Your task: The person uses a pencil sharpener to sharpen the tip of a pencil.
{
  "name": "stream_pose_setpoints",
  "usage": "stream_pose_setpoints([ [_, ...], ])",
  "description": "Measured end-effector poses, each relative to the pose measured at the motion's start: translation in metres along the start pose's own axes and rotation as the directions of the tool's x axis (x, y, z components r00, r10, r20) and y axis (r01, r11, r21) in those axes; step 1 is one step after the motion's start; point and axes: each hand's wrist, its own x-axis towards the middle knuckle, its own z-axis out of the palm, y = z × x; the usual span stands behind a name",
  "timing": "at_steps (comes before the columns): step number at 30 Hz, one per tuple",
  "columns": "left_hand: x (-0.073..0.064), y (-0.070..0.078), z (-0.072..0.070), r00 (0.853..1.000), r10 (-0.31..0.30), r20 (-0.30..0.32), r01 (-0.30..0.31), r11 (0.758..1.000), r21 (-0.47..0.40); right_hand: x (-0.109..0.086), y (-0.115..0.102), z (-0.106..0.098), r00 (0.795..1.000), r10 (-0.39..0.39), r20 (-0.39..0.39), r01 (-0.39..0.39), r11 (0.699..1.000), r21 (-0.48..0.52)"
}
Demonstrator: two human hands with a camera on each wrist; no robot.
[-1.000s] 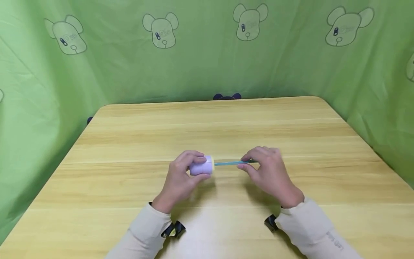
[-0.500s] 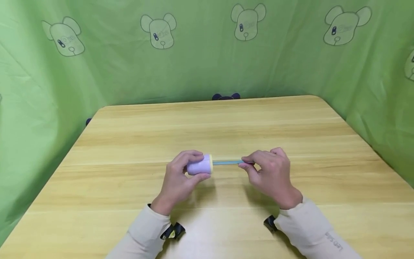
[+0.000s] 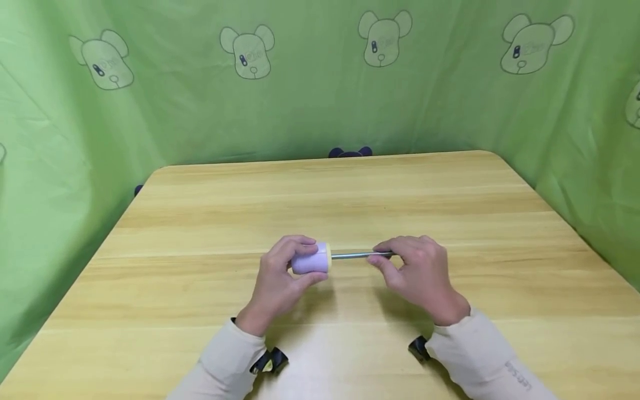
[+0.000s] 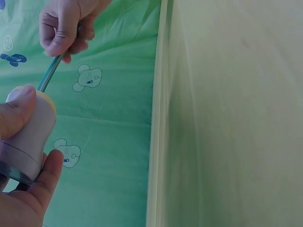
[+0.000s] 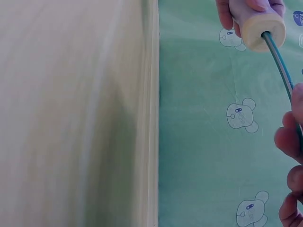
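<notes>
A purple pencil sharpener (image 3: 309,263) with a pale yellow end is held sideways over the table by my left hand (image 3: 275,280), thumb below and fingers above. In the left wrist view, the sharpener body (image 4: 32,130) narrows at its middle and ends in a dark base. My right hand (image 3: 420,275) pinches a slim striped pencil (image 3: 349,255) between thumb and fingers. Seen from the right wrist, the teal and grey pencil (image 5: 280,64) enters a round hole in the yellow end (image 5: 258,41). Its tip is hidden inside the sharpener.
Below both hands spreads a light wood-grain table (image 3: 225,200). Green cloth (image 3: 310,105) printed with cartoon animal heads hangs behind the table and along its sides. A black wrist-worn device shows at each sleeve cuff.
The pencil has turned, its visible side going from light blue to dark grey. My right fingers have shifted their pinch on it. The left hand keeps its hold on the sharpener with little movement.
</notes>
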Motion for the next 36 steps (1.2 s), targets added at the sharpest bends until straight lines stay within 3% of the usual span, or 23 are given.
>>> stream_pose_setpoints([
  [12,0.0016,0.0043,0.0006,0.999,-0.049,0.022,0.049,0.999,0.002,0.0044,-0.0007,-0.0033,1.0,-0.003,-0.026,0.003,1.0,0.001],
  [18,0.0006,0.0035,0.0008,0.999,-0.041,0.027,0.041,0.999,-0.005,0.0052,-0.0002,-0.0009,0.993,-0.064,-0.095,0.06,0.997,-0.048],
  [31,0.0018,0.0024,0.0002,0.999,0.003,0.037,-0.003,1.0,-0.002,0.0018,-0.0025,-0.0041,0.997,-0.009,0.07,0.013,0.998,-0.056],
  [36,0.002,0.0034,-0.0008,0.999,-0.021,0.027,0.021,1.0,-0.011,0.0038,-0.0025,-0.0016,1.0,-0.026,-0.018,0.025,0.998,-0.049],
])
